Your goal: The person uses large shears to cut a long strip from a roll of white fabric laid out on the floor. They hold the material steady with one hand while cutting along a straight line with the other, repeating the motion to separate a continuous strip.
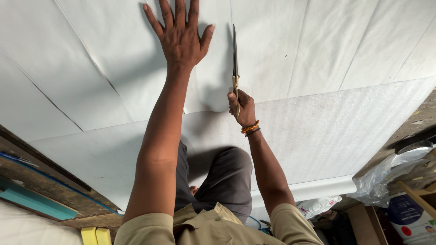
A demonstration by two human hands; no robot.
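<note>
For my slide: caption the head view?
Left hand flat on white sheet; right hand holds scissors.

Matt white fabric sheet (318, 59), metal scissors (235, 59), beaded wristband (250, 127), glossy plastic bag (386, 177).

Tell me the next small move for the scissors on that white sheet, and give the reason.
Probably close the blades and slide the scissors a little further forward. The right hand grips their handles with the blades pointing away across the white fabric sheet, while the left hand lies flat beside them, pinning the sheet so it should stay smooth.
</note>
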